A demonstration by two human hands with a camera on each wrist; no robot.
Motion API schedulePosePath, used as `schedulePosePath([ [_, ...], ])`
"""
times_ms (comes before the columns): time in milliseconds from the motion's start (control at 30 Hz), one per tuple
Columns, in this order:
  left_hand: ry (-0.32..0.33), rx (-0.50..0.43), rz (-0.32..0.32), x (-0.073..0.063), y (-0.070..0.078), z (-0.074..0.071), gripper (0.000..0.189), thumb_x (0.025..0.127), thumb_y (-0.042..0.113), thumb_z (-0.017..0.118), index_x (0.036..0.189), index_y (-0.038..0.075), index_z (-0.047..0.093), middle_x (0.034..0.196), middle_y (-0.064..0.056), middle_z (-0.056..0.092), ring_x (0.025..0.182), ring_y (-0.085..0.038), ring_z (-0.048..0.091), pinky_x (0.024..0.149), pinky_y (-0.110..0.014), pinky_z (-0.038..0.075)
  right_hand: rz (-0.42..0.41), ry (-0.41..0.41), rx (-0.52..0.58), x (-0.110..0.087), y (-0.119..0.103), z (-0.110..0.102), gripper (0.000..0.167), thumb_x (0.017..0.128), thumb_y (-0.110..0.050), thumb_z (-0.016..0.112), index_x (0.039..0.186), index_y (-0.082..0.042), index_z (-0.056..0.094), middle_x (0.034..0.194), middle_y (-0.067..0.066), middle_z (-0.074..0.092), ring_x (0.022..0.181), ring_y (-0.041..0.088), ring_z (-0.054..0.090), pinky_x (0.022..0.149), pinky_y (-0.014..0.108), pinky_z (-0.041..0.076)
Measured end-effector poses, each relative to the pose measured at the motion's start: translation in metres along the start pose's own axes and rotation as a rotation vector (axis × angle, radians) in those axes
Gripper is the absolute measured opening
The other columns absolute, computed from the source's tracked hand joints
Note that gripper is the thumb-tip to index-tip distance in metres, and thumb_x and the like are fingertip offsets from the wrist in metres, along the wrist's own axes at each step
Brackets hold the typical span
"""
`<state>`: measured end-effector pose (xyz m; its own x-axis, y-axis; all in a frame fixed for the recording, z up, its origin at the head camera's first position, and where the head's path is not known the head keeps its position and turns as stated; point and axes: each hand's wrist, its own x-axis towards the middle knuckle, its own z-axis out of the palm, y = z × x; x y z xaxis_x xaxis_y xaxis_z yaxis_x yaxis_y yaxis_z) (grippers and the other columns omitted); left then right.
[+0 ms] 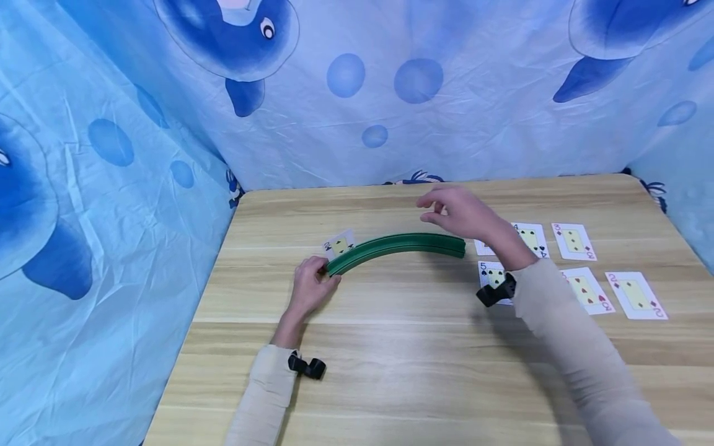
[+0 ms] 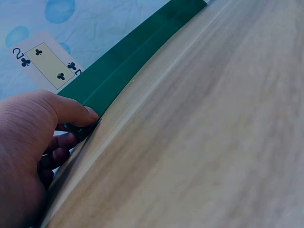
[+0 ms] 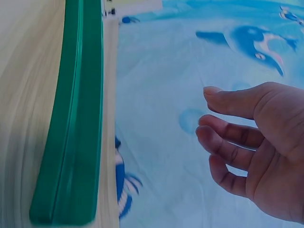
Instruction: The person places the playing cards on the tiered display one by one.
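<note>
A long, curved green card holder [image 1: 398,243] with a lengthwise groove sits across the middle of the wooden table. At its left end stands a two of clubs [image 2: 50,61], rising above the back edge. My left hand [image 1: 311,288] grips that same end, the thumb on the front and the other fingers curled below and behind, as the left wrist view shows. My right hand [image 1: 460,210] hovers past the holder's right part, apart from it. Its fingers are loosely bent, with nothing between thumb and fingertips [image 3: 211,137].
Several playing cards lie face up in two rows on the right, among them a three of diamonds [image 1: 574,241] and a two of diamonds [image 1: 636,295]. My right forearm covers some of them. A blue dolphin-print curtain [image 1: 374,136] hangs behind the table [image 1: 390,371].
</note>
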<state>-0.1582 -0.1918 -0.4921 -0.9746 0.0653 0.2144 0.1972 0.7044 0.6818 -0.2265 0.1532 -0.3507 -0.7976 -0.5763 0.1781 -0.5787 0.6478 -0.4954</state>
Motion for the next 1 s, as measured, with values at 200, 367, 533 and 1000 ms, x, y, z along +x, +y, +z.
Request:
schedulePosePath([
  [200, 0.0, -0.002, -0.001, 0.0, 0.0, -0.001, 0.033, 0.078, 0.014, 0.079, 0.105, -0.002, 0.07, 0.108, -0.018, 0.072, 0.102, -0.034, 0.06, 0.094, -0.047, 0.039, 0.102, 0.007, -0.003, -0.032, 0.023, -0.018, 0.031, 0.096, -0.012, 0.066, 0.124, 0.0, 0.066, 0.123, 0.021, 0.068, 0.101, 0.032, 0.066, 0.085, 0.048, 0.054],
  [367, -0.005, -0.009, -0.013, -0.001, -0.001, -0.001, 0.033, 0.078, 0.014, 0.079, 0.105, -0.002, 0.07, 0.109, -0.018, 0.071, 0.102, -0.034, 0.06, 0.095, -0.046, 0.038, 0.188, 0.005, -0.019, -0.059, 0.044, -0.028, 0.033, 0.095, -0.013, 0.067, 0.126, 0.0, 0.065, 0.125, 0.022, 0.067, 0.101, 0.031, 0.065, 0.084, 0.047, 0.054],
  [533, -0.003, -0.022, -0.021, -0.003, -0.001, -0.002, 0.033, 0.078, 0.014, 0.08, 0.104, -0.002, 0.07, 0.108, -0.019, 0.071, 0.101, -0.034, 0.059, 0.095, -0.045, 0.038, 0.275, 0.002, -0.049, -0.085, 0.064, -0.038, 0.036, 0.094, -0.013, 0.067, 0.127, 0.001, 0.063, 0.126, 0.025, 0.066, 0.103, 0.034, 0.064, 0.086, 0.052, 0.053],
  [1000, 0.007, -0.034, -0.014, -0.004, -0.006, -0.001, 0.031, 0.078, 0.014, 0.079, 0.104, -0.003, 0.071, 0.106, -0.019, 0.071, 0.1, -0.035, 0.059, 0.094, -0.044, 0.037, 0.474, -0.017, -0.132, -0.162, 0.13, -0.07, 0.05, 0.09, -0.017, 0.073, 0.128, 0.01, 0.056, 0.123, 0.038, 0.058, 0.103, 0.051, 0.06, 0.076, 0.052, 0.052],
])
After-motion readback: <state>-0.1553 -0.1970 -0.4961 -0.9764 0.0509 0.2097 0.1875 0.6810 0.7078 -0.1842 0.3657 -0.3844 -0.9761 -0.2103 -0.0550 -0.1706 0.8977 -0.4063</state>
